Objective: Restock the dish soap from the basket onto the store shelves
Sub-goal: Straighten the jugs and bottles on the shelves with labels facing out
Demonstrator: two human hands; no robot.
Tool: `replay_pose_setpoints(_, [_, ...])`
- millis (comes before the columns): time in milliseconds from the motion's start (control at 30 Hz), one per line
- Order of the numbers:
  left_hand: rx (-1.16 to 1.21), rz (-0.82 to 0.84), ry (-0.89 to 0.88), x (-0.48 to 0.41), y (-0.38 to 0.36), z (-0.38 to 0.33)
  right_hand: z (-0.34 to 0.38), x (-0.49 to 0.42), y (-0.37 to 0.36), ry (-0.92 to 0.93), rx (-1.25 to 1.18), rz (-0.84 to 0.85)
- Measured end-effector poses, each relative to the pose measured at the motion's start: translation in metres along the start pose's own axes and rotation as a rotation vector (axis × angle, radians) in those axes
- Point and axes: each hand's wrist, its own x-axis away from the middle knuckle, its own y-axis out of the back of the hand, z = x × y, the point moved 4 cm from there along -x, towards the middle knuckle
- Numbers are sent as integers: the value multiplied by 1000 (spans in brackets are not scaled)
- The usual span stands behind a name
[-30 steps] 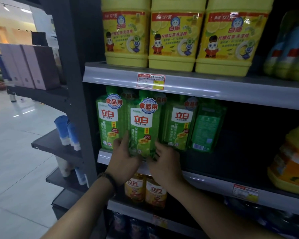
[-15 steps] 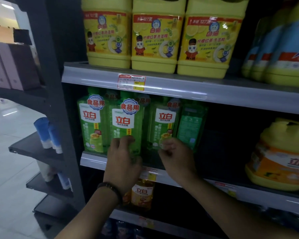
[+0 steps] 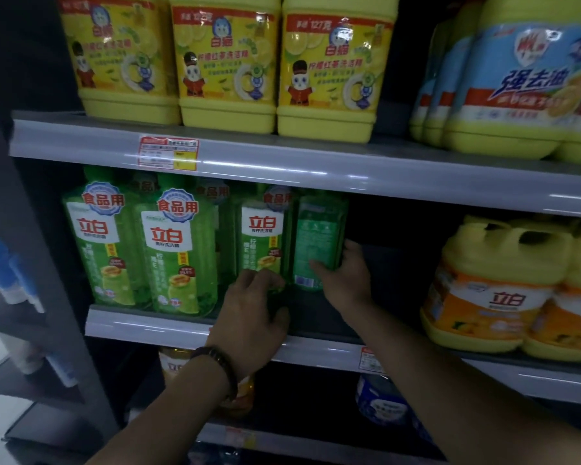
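Several green dish soap bottles stand in a row on the middle shelf (image 3: 168, 325). My left hand (image 3: 254, 313) grips the base of the third green bottle (image 3: 262, 236), fingers curled over its lower front. My right hand (image 3: 348, 280) holds the fourth green bottle (image 3: 317, 236), which shows its back label; the thumb lies on the label and the fingers wrap its right side. Two more green bottles (image 3: 178, 250) stand at the shelf's front edge to the left. The basket is not in view.
Big yellow jugs (image 3: 225, 65) and blue-labelled jugs (image 3: 517, 82) fill the upper shelf. Yellow-orange jugs (image 3: 490, 290) stand at the right of the middle shelf, with a dark gap between them and the green bottles. Orange bottles (image 3: 175, 364) sit on the shelf below.
Both hands have moved right, from the second green bottle to the third and fourth. The right hand has taken hold of the bottle with its back label outward. The view has shifted right.
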Motion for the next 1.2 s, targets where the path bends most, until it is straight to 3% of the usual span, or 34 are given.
replay_pose_setpoints(567, [101,36,127,-10,-20,6,-18,-13,13,68,3,202])
replay_pose_setpoints(933, [336,146,139,5,-47,-29,-14,49,69,25,6,192])
replay_pose_setpoints(1067, [461,106,199,8,-49,-40,1,69,74,37,41,123])
replay_pose_setpoints(1200, [557,75,230,12,-35,-47,9,94,67,125,38,203])
